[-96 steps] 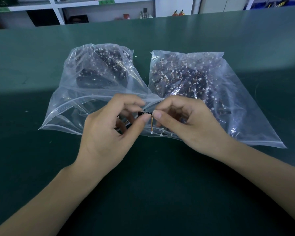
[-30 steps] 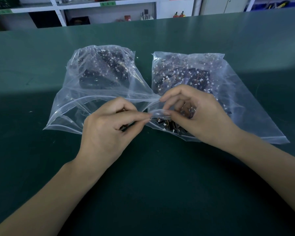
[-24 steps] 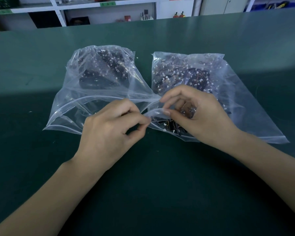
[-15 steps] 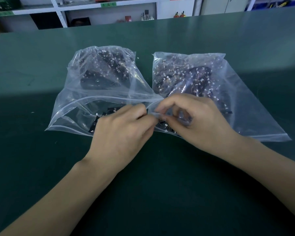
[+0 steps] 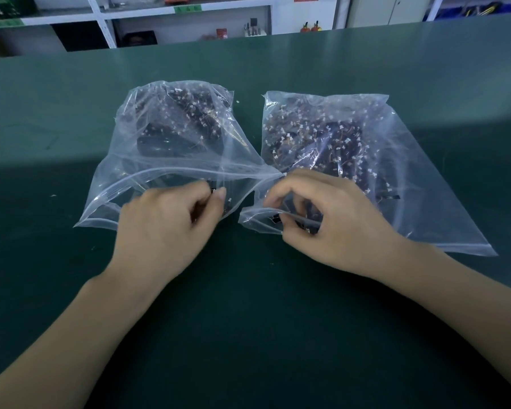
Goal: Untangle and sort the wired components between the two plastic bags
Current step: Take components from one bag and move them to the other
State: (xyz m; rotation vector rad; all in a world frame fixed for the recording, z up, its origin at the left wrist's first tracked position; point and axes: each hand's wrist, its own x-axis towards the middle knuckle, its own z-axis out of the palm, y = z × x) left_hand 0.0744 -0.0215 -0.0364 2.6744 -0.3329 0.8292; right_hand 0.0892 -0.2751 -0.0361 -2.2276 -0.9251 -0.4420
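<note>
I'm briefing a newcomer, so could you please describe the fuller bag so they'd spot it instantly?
On the green table lie two clear bags side by side. It is the right bag, by the right hand; it lies flatter and wider than the left bag.

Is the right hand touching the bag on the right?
Touching. The head view shows the right hand with its fingers curled inside the open mouth of the right bag, the thumb pressing on the bag's near lip.

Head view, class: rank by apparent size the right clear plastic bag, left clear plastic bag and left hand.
1. Right clear plastic bag, largest.
2. Left clear plastic bag, crumpled.
3. Left hand, smallest, though nearer the camera.
</note>
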